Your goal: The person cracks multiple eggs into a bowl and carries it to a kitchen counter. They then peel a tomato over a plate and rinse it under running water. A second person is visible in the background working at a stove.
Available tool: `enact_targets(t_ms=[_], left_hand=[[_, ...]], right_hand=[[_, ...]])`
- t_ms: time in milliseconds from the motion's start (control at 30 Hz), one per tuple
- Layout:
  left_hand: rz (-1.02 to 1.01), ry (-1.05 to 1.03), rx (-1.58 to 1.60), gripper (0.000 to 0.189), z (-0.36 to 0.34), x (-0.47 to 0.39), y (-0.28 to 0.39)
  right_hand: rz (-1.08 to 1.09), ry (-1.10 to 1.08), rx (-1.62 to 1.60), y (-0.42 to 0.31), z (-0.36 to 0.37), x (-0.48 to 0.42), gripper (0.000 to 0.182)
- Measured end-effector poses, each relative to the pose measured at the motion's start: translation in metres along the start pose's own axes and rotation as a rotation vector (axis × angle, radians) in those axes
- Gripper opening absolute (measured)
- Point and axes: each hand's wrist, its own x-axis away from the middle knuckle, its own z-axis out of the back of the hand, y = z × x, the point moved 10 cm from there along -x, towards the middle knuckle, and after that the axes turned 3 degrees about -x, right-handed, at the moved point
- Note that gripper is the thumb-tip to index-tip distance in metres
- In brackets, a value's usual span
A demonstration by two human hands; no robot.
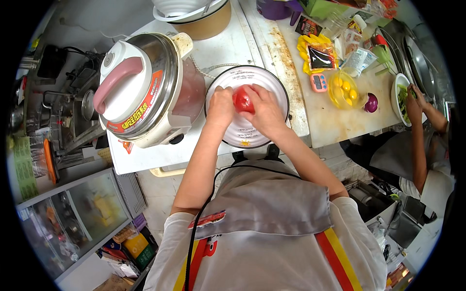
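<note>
A shiny red tomato [243, 100] is held between my two hands over a white dish [247, 136] with a dark rim and printed writing. My right hand [266, 111] wraps around its right side, fingers over the top and thumb below. Curled against the left side is my left hand [220, 109], its fingertips pinching at the tomato's edge; whether they grip the skin or the flesh cannot be made out. My palms hide part of the tomato. Left of the dish stands an electric pressure cooker [145, 91] with a pink handle.
Rightward on a cutting board [327, 127] are a bowl of egg yolks [346, 91], a red onion [371, 103], a timer [319, 83] and a sauce packet [322, 57]. A co-worker's hands [415, 102] reach over a bowl of green vegetables [400, 98]. A tan pot [204, 25] stands behind.
</note>
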Motion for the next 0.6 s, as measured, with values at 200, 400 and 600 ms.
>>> enact_targets(t_ms=[200,400,600], left_hand=[[0.020,0.029,0.003,0.018,0.004,0.010,-0.010],[0.034,0.014,-0.108,0.015,0.006,0.031,-0.006],[-0.044,-0.029,-0.219,0.012,-0.002,0.053,0.001]], right_hand=[[0.043,-0.046,0.283,0.000,-0.015,-0.012,0.059],[0.011,-0.334,0.247,0.018,-0.019,-0.019,0.063],[0.040,-0.453,0.213,0.023,-0.023,-0.023,0.067]])
